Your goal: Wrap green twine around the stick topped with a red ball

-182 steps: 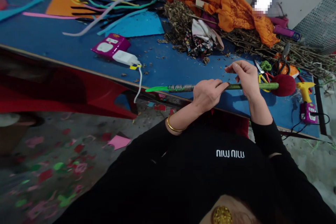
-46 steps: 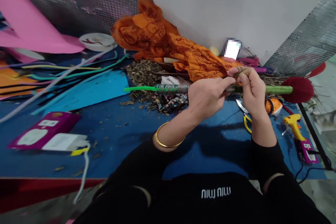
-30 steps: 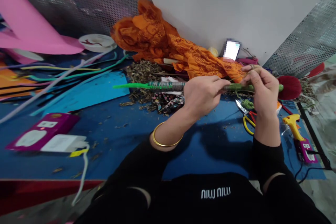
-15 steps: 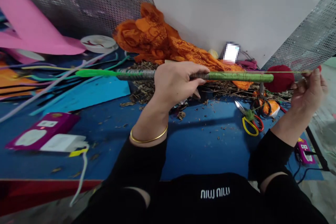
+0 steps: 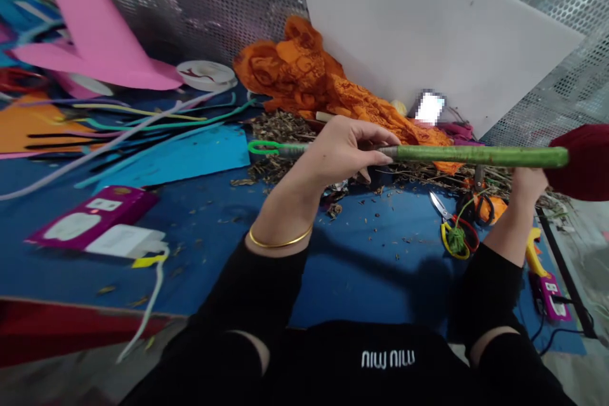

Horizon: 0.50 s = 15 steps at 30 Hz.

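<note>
A long rod [image 5: 476,155] lies level across the view, its right part wrapped in green thread and its left part grey. At its left end shows a bright green loop [image 5: 264,147]. My left hand [image 5: 340,152] is closed around the grey part, thumb and fingertips near the start of the green wrap. A dark red rounded piece [image 5: 583,165] is at the right end of the rod, cut off by the frame edge. My right hand [image 5: 530,185] is just under and behind the rod's right end. Its fingers are hidden there.
Scissors [image 5: 447,222] with a green yarn tangle lie on the blue table [image 5: 352,273], beside dark-handled shears [image 5: 478,193]. Dry plant bits and orange cloth [image 5: 304,63] lie behind. Purple power strip [image 5: 95,222] and coloured strips [image 5: 137,127] lie left; a lit phone [image 5: 429,108] leans on the white board.
The rod has shifted right and its red end looks nearer. My right hand, earlier stretched out right with a taut green thread, has moved in under the rod's end. The thread no longer shows.
</note>
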Tool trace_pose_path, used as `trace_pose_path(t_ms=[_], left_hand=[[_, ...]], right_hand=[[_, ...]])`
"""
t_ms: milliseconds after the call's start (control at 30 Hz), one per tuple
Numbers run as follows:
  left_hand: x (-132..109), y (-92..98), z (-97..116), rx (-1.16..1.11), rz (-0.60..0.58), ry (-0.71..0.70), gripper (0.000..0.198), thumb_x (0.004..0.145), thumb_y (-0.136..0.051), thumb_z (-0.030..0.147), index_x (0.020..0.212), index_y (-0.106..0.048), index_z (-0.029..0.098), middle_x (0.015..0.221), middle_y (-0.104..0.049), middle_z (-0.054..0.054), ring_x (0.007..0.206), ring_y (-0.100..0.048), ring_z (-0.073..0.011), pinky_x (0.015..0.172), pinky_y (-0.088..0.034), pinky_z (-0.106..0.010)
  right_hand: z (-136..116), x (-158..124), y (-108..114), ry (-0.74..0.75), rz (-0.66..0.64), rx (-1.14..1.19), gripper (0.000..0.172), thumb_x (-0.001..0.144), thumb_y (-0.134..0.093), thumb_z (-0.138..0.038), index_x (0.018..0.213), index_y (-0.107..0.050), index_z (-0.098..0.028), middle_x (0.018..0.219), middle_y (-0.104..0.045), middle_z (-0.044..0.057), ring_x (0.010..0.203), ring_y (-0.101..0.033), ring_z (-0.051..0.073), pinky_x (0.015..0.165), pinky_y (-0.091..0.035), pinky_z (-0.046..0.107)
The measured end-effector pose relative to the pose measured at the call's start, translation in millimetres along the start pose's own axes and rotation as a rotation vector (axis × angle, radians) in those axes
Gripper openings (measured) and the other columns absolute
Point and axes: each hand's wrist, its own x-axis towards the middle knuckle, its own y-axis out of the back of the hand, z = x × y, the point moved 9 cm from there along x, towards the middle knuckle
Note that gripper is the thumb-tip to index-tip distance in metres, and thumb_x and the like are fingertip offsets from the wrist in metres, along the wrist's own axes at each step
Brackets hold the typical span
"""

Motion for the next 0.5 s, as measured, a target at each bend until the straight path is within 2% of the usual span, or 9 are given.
trace_pose_path(t_ms=[67,100,133,200,267,367,433,500], left_hand=[[-0.1,-4.4,1.3,-0.077,0.029,-0.012,0.033,0.073,-0.077,0.026,0.105,-0.084,0.016,0.086,-0.081,-0.005,0.063,-0.069,-0.0156,0.057,-0.059,-0.026],[-0.2,-5.4,3.0,-0.103,0.056,-0.029,0.032,0.073,-0.077,0.025,0.103,-0.084,0.015,0.085,-0.08,-0.005,0.064,-0.069,-0.0153,0.056,-0.059,-0.026],[-0.4,-5.9,5.0,-0.122,0.083,-0.049,0.03,0.072,-0.078,0.023,0.101,-0.084,0.015,0.085,-0.08,-0.005,0.066,-0.069,-0.0153,0.058,-0.059,-0.026],[-1.0,-6.8,8.8,-0.151,0.126,-0.082,0.027,0.071,-0.078,0.021,0.096,-0.085,0.014,0.086,-0.08,-0.005,0.073,-0.07,-0.016,0.064,-0.06,-0.025],[-1.2,-9.0,11.1,-0.17,0.143,-0.088,0.025,0.072,-0.079,0.02,0.096,-0.085,0.014,0.087,-0.08,-0.005,0.076,-0.071,-0.0164,0.067,-0.06,-0.026],[-0.6,-14.1,12.7,-0.196,0.128,-0.079,0.024,0.073,-0.079,0.018,0.096,-0.085,0.014,0.088,-0.081,-0.004,0.077,-0.071,-0.0163,0.071,-0.06,-0.027],[0.0,-17.1,13.3,-0.219,0.114,-0.079,0.025,0.073,-0.077,0.015,0.096,-0.085,0.015,0.092,-0.083,-0.005,0.08,-0.072,-0.0164,0.074,-0.06,-0.027],[0.5,-19.1,11.9,-0.232,0.104,-0.066,0.025,0.073,-0.076,0.015,0.097,-0.085,0.015,0.091,-0.083,-0.004,0.079,-0.073,-0.0163,0.074,-0.06,-0.027]], right_hand=[[-12.5,-4.8,3.6,-0.06,0.149,-0.115,0.042,0.094,-0.068,-0.049,0.096,-0.079,-0.009,0.129,-0.073,0.021,0.128,-0.067,0.034,0.117,-0.048,0.046],[-21.0,-8.0,3.9,-0.102,0.215,-0.179,0.035,0.09,-0.071,-0.043,0.093,-0.079,-0.009,0.125,-0.074,0.025,0.129,-0.066,0.037,0.117,-0.045,0.05],[-32.9,-10.7,-1.4,-0.119,0.228,-0.201,0.029,0.087,-0.073,-0.037,0.093,-0.079,-0.01,0.122,-0.075,0.026,0.127,-0.066,0.038,0.116,-0.045,0.055],[-63.1,-15.6,-26.3,-0.104,0.133,-0.114,0.025,0.088,-0.07,-0.038,0.097,-0.078,-0.016,0.11,-0.079,0.017,0.114,-0.07,0.034,0.11,-0.05,0.056],[-100.2,-24.4,-65.2,-0.04,-0.067,0.178,0.031,0.091,-0.07,-0.047,0.108,-0.077,-0.022,0.108,-0.08,0.009,0.106,-0.072,0.028,0.108,-0.054,0.053],[-151.2,-45.7,-115.2,0.008,-0.3,0.634,0.045,0.085,-0.078,-0.058,0.117,-0.074,-0.027,0.118,-0.078,0.007,0.119,-0.071,0.026,0.117,-0.052,0.048],[-171.9,-57.1,-133.3,0.012,-0.361,0.793,0.05,0.082,-0.079,-0.064,0.114,-0.073,-0.027,0.112,-0.078,0.006,0.114,-0.073,0.024,0.114,-0.055,0.045],[-180.6,-64.2,-140.7,-0.006,-0.387,0.785,0.041,0.085,-0.077,-0.063,0.1,-0.073,-0.025,0.095,-0.077,0.004,0.097,-0.074,0.021,0.098,-0.061,0.039]])
